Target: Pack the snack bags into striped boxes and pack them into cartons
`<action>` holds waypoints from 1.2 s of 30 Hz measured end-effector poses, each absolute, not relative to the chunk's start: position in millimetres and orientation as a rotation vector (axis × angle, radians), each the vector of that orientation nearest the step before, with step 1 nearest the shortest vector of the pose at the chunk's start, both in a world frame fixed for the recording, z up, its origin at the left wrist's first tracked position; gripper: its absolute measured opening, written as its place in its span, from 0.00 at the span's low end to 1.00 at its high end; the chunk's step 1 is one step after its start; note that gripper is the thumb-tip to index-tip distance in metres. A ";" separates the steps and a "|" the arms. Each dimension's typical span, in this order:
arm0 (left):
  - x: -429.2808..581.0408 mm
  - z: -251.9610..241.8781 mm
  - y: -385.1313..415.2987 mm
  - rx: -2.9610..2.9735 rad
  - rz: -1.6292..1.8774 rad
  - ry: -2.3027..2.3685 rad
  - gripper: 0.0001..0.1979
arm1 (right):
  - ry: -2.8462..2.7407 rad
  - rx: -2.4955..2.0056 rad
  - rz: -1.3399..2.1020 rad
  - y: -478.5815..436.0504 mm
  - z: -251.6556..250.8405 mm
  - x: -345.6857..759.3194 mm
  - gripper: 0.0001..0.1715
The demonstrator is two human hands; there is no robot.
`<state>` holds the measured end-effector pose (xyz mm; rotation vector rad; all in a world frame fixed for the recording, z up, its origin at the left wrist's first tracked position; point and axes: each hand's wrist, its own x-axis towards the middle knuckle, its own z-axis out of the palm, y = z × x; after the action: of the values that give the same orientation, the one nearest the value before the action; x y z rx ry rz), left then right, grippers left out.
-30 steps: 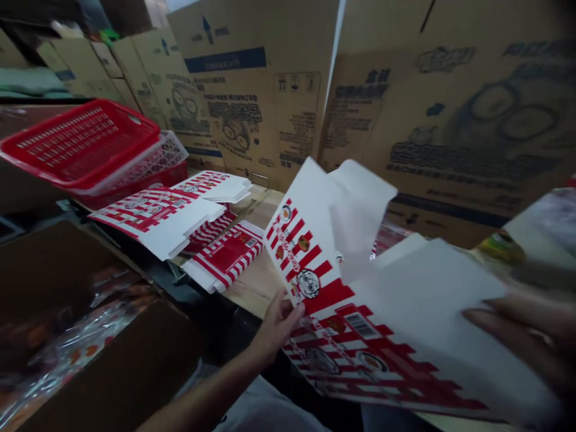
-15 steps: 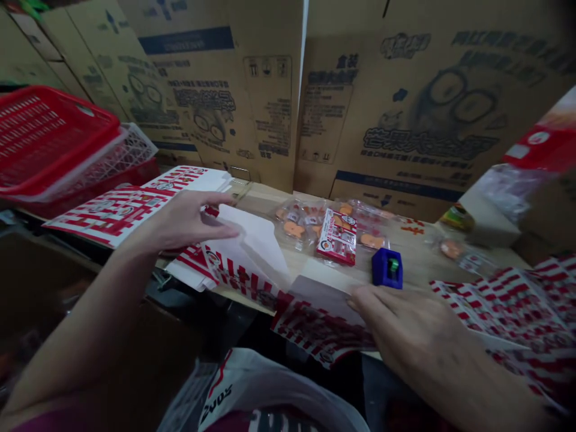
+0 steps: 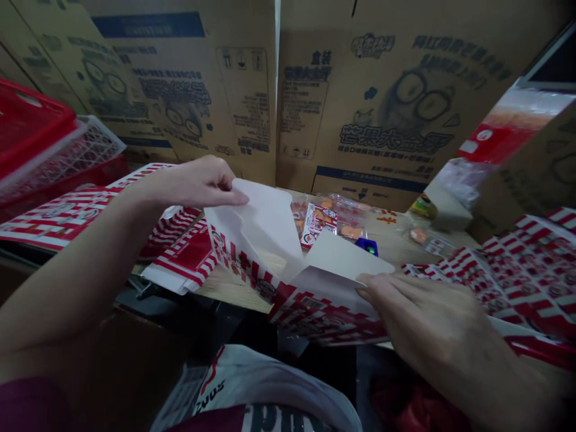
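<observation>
Between my hands is a red-and-white striped paper carton (image 3: 281, 288), partly unfolded, its white inner flaps sticking up. My left hand (image 3: 204, 183) pinches the top edge of its left white flap between thumb and fingers. At the other end, my right hand (image 3: 418, 312) grips the right flap, with the thumb over the edge. Below my left forearm lie folded striped cartons (image 3: 184, 264) at the table's front edge. Behind the carton are clear-wrapped orange pieces (image 3: 353, 231), a small printed red-and-white packet (image 3: 317, 223) and a blue holder (image 3: 366, 245), partly covered by the right flap.
Large cardboard boxes (image 3: 238, 78) wall off the back. Red and white baskets (image 3: 40, 129) stand at the left. More striped cartons (image 3: 535, 276) spread at the right, below a hanging plastic pack (image 3: 486, 144). A printed white bag (image 3: 270, 384) is nearest my body.
Both hands have raised the carton slightly, and its white flaps stand higher and wider apart. My left hand has closed onto the left flap. The view has shifted to the right.
</observation>
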<state>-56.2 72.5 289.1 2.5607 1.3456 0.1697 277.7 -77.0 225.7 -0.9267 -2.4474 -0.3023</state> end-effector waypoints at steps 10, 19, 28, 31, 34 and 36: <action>-7.8 235.1 89.0 2.478 0.572 1.318 0.23 | -2.797 -0.682 -0.001 -105.6 203.8 235.5 0.10; 27.3 182.1 91.4 2.295 0.767 1.181 0.23 | -2.851 -0.408 0.136 -89.9 193.4 201.0 0.05; 27.2 165.8 102.4 1.865 0.910 1.002 0.22 | -2.887 -1.278 0.139 -32.0 135.0 204.3 0.16; 13.5 165.9 98.9 1.529 1.200 0.874 0.22 | -2.873 -1.322 0.202 -31.2 131.4 203.9 0.12; -14.8 147.3 77.5 1.404 1.552 0.925 0.35 | -2.788 -1.351 0.232 -31.6 130.9 201.7 0.09; -36.6 121.0 52.1 1.560 1.604 1.204 0.39 | -2.732 -1.353 0.283 -30.8 131.7 201.9 0.08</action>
<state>-36.6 52.1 121.0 1.5599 1.2040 1.6037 201.9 -30.8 131.7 -1.3531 -2.7320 0.2830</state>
